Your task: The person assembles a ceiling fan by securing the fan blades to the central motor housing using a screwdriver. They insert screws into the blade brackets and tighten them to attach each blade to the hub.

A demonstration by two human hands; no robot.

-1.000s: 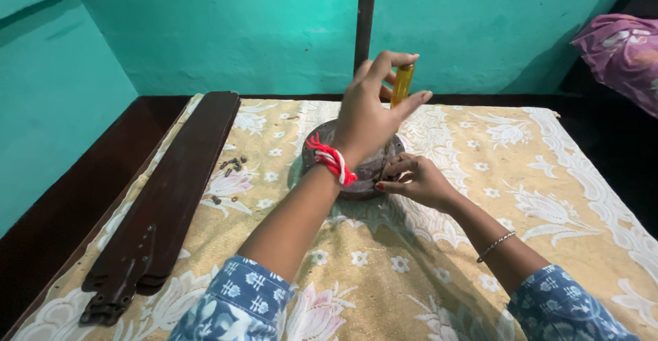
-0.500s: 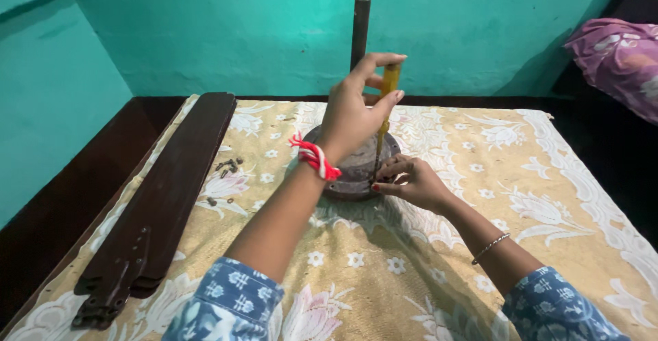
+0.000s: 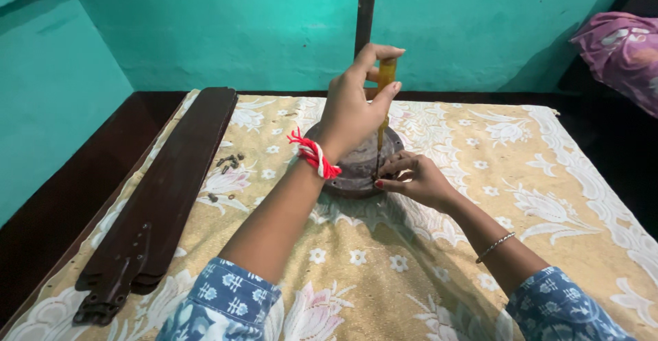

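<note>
Since a second ago the left hand (image 3: 353,111) has brought the yellow-handled screwdriver (image 3: 384,104) down more upright, fingers closed round its handle, tip now on the round dark metal fan motor housing (image 3: 346,169) mid-cloth. Right hand (image 3: 415,176) pinches near the tip, likely steadying a screw. No containers; small dark loose screws (image 3: 229,163) lie on the floral cloth (image 3: 445,245) beside the long dark brown fan blades (image 3: 168,190).

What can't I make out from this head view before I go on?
- Tip of the yellow-handled screwdriver: hidden behind the right hand at the round dark metal fan motor housing.
- Any screw there: covered by the right fingers.
- Left hand grip: palm side faces away.
- Small dark screws on the floral cloth: too small to count.
- Stacked dark brown fan blades: lower ones hidden beneath the top blade.
</note>
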